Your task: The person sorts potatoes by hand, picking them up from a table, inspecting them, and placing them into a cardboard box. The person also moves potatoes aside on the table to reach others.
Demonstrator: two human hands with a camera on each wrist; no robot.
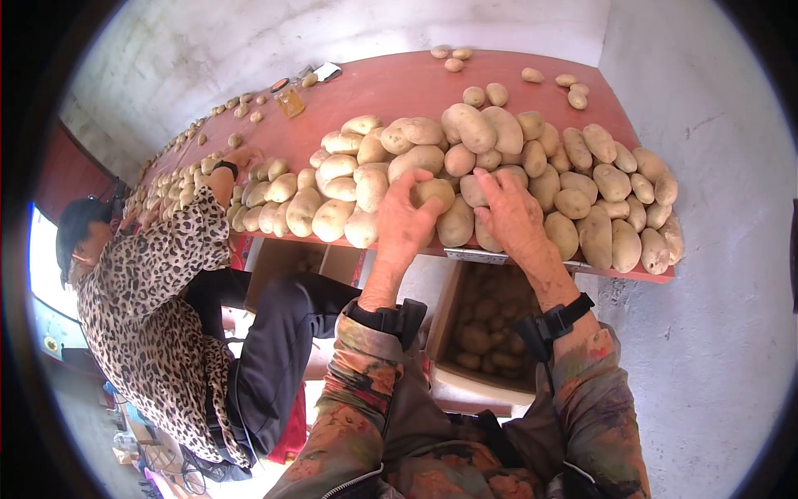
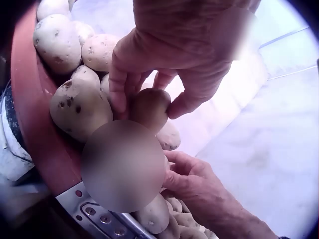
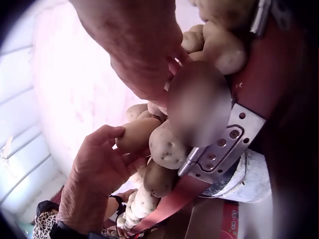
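gripping one potato is the left hand; right hand lies spread, fingertips hidden among potatoes.

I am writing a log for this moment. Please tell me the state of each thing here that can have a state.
left hand: fingers curled round one potato.
right hand: resting flat on the potato pile, fingers spread.
potato: gripped, at the front of the pile.
cardboard box: open, partly filled with potatoes, below the table edge.

Potatoes matt, speckled skin; table smooth red, metal hinge shiny; cardboard box.
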